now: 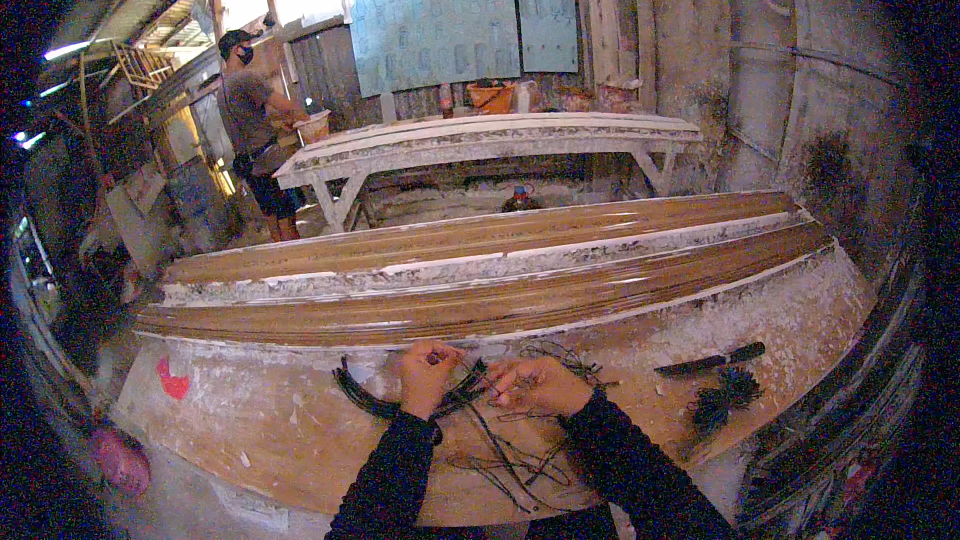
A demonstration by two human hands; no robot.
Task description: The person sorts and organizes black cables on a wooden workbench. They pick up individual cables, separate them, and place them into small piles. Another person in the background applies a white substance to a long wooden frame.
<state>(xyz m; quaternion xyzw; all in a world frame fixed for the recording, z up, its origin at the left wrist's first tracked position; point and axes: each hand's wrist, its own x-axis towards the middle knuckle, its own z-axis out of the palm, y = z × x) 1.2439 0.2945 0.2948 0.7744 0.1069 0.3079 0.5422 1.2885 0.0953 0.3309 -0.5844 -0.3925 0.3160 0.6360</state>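
Both my hands work low over the near board, a short way apart. My left hand (428, 377) is closed in a pinch on what looks like a thin dark strand. My right hand (541, 386) has its fingers pressed together on thin dark strands too. Passing under my left hand is a curved bundle of thick black strands (364, 398), perhaps cord or cable. Loose thin dark strands (513, 462) lie tangled below and around my right hand. Farther right lie a dark-handled knife (707, 361) and a bunched dark clump of strands (727, 399).
Beyond my hands run long brown moulding-like strips (480, 305) with white-crusted edges. A pink-red scrap (172, 378) lies on the board's left. Behind stands a white-spattered bench (500, 140) with an orange tub (490, 96). A masked person (250, 115) stands beside it, hands at a container.
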